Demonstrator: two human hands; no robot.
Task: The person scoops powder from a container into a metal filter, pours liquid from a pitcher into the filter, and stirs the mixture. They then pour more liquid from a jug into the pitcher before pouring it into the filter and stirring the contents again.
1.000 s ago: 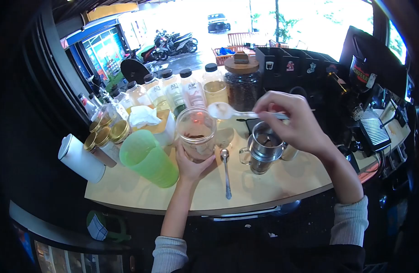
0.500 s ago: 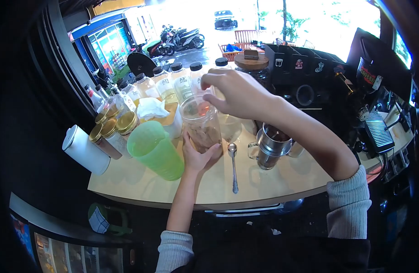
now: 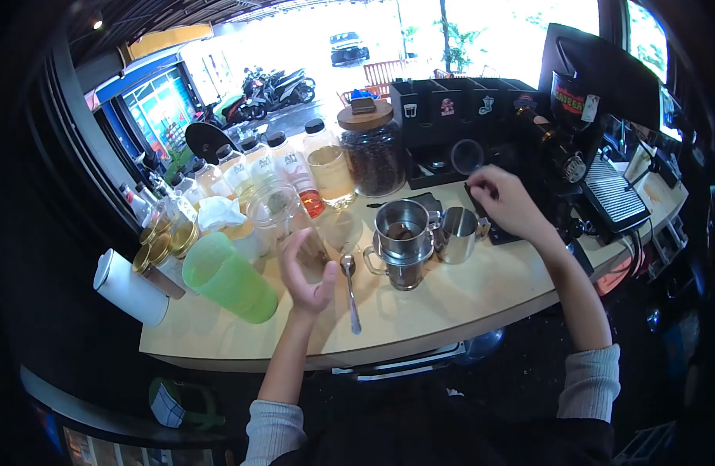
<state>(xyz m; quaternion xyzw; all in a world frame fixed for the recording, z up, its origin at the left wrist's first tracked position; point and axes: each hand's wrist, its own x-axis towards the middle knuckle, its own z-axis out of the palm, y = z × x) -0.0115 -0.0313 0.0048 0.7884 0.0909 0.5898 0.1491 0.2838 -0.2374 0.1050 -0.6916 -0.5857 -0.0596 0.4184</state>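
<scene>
The left hand point(image 3: 305, 268) is open, its fingers spread and its palm turned towards the clear plastic jar point(image 3: 278, 211). It grips nothing. The fingertips lie at the jar's near right side, and whether they touch it cannot be told. The jar stands upright on the pale wooden table point(image 3: 466, 299), left of centre. A tilted green plastic pitcher point(image 3: 227, 277) is just to its near left and a crumpled white tissue point(image 3: 218, 211) to its left.

Just right of the left hand, a long metal spoon point(image 3: 350, 293) lies flat with its bowl at the far end. Further right, a steel drip filter sits on a glass mug point(image 3: 404, 242), and a small steel jug point(image 3: 458, 233) stands just beside it.

The right hand point(image 3: 505, 202) is far to the right, its fingers curled down over a dark patch by the black coffee machine point(image 3: 575, 132). Whether it holds anything cannot be told.

Along the far edge stand a row of black-capped bottles point(image 3: 284, 159) and a glass jar of coffee beans with a wooden lid point(image 3: 371, 155).
</scene>
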